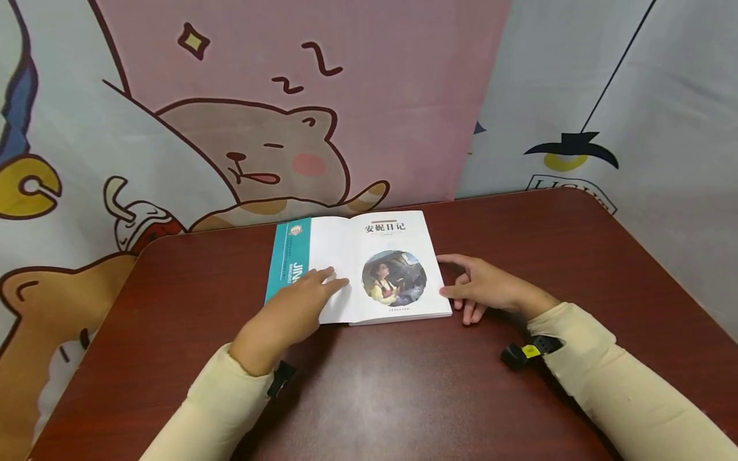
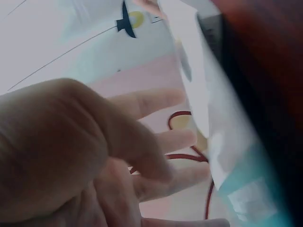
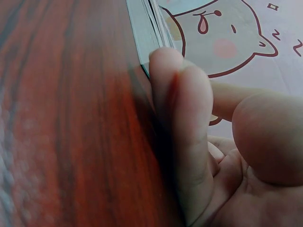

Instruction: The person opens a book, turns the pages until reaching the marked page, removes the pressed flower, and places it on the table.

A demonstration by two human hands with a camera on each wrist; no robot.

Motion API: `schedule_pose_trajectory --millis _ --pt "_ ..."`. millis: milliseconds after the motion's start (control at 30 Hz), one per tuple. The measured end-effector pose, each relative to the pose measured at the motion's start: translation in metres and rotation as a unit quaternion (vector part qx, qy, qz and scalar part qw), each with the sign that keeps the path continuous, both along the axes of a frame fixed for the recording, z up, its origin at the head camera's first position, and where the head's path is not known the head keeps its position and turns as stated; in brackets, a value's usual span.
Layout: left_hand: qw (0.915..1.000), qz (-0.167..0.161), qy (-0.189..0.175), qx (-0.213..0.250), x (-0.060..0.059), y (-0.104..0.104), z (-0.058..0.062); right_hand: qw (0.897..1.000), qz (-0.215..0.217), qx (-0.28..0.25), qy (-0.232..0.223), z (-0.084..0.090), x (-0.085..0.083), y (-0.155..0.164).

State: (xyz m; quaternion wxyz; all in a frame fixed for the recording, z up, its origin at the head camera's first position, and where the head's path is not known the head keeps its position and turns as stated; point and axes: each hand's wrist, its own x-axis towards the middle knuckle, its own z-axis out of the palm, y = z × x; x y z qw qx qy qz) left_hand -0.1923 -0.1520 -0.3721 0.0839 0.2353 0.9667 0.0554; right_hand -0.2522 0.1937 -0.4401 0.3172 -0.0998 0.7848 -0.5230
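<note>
Bare table (image 1: 403,384) lies open around the book (image 1: 369,269); the backdrop (image 1: 300,96) seemingly closes off the far edge.

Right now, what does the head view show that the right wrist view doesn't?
Only the head view shows the whole open book: its title page with a round picture, the teal cover flap opened to the left, and the left hand lying flat with straight fingers on the blank left page.

Only the right wrist view shows the edge of the page stack from table level, with a fingertip against it.

Both show the right hand at the book's right edge, the dark red table and the cartoon cat backdrop.
</note>
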Motion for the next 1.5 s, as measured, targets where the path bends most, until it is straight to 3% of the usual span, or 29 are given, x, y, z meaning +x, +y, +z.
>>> schedule_pose_trajectory --millis 233,467,700,867,1133,1500 --pt "0.9997 0.012 -0.02 -0.01 -0.006 0.004 -0.013 1.0 -0.001 0.001 0.004 0.0 0.0 0.0" --pt "0.9997 0.013 -0.004 -0.021 -0.006 0.009 -0.022 1.0 -0.002 0.0 0.003 -0.002 -0.001 0.001" --pt "0.9995 0.008 -0.019 -0.024 -0.004 0.02 -0.023 1.0 -0.002 0.002 0.0 0.0 -0.002 0.0" --pt "0.9995 -0.016 -0.026 -0.003 -0.003 0.031 -0.024 1.0 0.0 0.001 -0.002 0.003 -0.001 -0.001" --pt "0.9991 -0.041 -0.01 0.009 -0.006 0.044 -0.027 1.0 0.0 -0.009 -0.002 0.001 0.001 0.0" --pt "0.999 -0.044 0.002 0.002 -0.01 0.048 -0.03 1.0 -0.007 -0.006 -0.011 0.002 0.0 -0.001"
